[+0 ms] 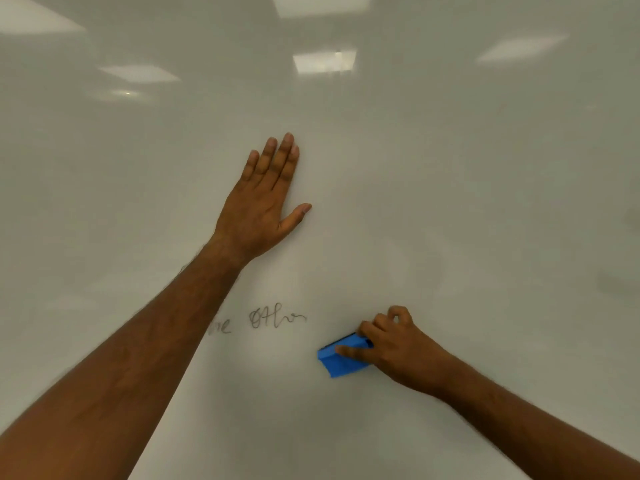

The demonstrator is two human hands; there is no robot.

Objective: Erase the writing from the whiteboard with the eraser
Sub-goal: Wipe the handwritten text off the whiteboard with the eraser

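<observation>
The whiteboard (450,202) is filling the view, reflecting ceiling lights. The left hand (263,206) is lying flat and spread on it. The right hand (398,348) is clamping the blue eraser (341,360) against the board, just right of the writing (266,320). Judgement: sweep leftward, keeping the pad flat and pressure even. The scrawl is reading roughly "…e Other"; no brand is showing.

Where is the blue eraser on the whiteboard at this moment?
In the head view, the blue eraser sits low and right of centre on the whiteboard, gripped by the right hand, just right of and below the remaining writing.
</observation>
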